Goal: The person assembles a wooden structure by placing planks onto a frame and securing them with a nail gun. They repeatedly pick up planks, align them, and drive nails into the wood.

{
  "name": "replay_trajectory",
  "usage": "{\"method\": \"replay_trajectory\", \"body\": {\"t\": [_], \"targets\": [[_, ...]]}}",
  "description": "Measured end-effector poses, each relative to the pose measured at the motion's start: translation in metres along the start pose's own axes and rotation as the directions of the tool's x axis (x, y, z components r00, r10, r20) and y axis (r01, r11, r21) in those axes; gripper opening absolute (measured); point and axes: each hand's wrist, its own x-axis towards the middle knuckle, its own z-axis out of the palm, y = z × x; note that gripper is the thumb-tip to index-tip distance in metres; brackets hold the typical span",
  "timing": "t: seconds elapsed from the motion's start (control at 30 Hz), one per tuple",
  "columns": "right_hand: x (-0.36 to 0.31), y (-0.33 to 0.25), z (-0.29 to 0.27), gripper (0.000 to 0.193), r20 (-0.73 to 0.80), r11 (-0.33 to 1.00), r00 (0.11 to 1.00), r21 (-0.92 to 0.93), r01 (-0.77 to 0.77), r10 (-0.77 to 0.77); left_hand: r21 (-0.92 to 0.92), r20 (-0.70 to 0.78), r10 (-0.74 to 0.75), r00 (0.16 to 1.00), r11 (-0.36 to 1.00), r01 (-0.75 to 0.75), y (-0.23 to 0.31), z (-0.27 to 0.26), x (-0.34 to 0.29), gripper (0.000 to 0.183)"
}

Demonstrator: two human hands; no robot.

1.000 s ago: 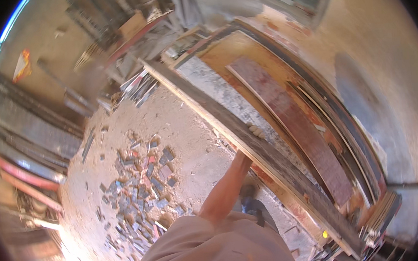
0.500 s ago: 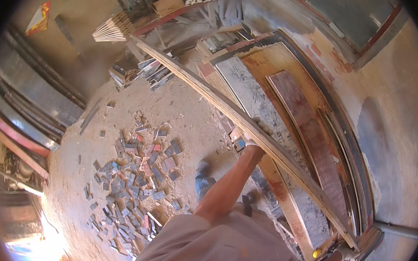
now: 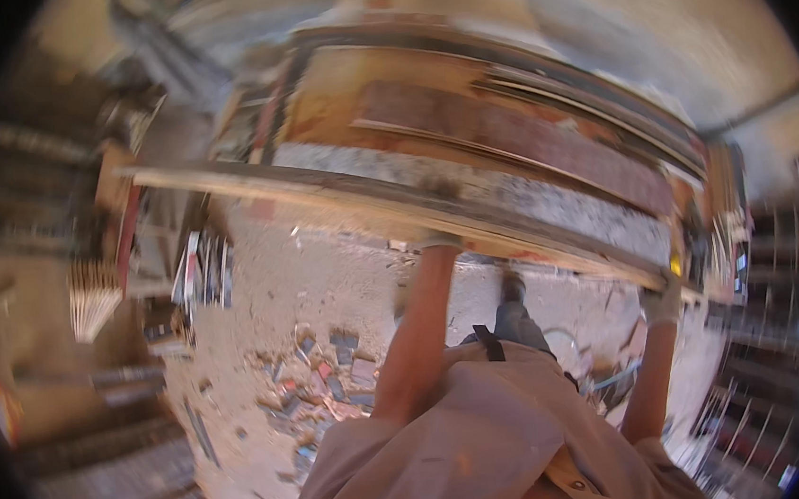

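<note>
A long, narrow wooden board (image 3: 343, 197) stretches across the view in front of me, its far end at the left. My left hand (image 3: 440, 237), in a pale glove, is closed around the middle of it, with the fingers blurred at the upper edge. Close to the board's right end, my right hand (image 3: 662, 303), also gloved, grips it; the finger detail is smeared. Behind the board lies a bench stacked with panels: a mottled white one (image 3: 547, 197) and a reddish-brown one (image 3: 504, 136).
Small dark and reddish offcuts (image 3: 335, 379) litter the dusty floor (image 3: 243, 311). Bundled strips (image 3: 202, 271) stand at the left beside a wooden rack. Metal shelving (image 3: 785, 311) rises on the right. A plastered wall (image 3: 627, 20) runs behind the bench.
My view has turned right toward the bench. The board has gone from a steep diagonal to nearly crosswise, still in both hands, and my right hand now shows more fully.
</note>
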Motion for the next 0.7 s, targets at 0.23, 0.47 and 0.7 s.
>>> {"method": "replay_trajectory", "body": {"t": [0.23, 0.47, 0.7], "targets": [[0.034, 0.026, 0.017, 0.035, 0.100, -0.153, 0.893, 0.988, -0.035, 0.439, 0.499, -0.372, 0.007, 0.928, 0.845, 0.193, -0.011, 0.002, 0.044, 0.041], [0.066, 0.159, 0.045, 0.064, -0.103, 0.992, 0.990, 0.078, 0.104, -0.096, 0.739, -0.026, -0.096, 0.995, -0.672, -0.046, -0.015, -0.071, 0.070, 0.040], [0.156, 0.118, -0.063, 0.035, 0.469, 0.418, 0.512, 0.297, -0.859, 0.719, 0.228, -0.183, 0.202, 0.962, -0.943, 0.241, 0.014, -0.074, 0.030, 0.040]]}}
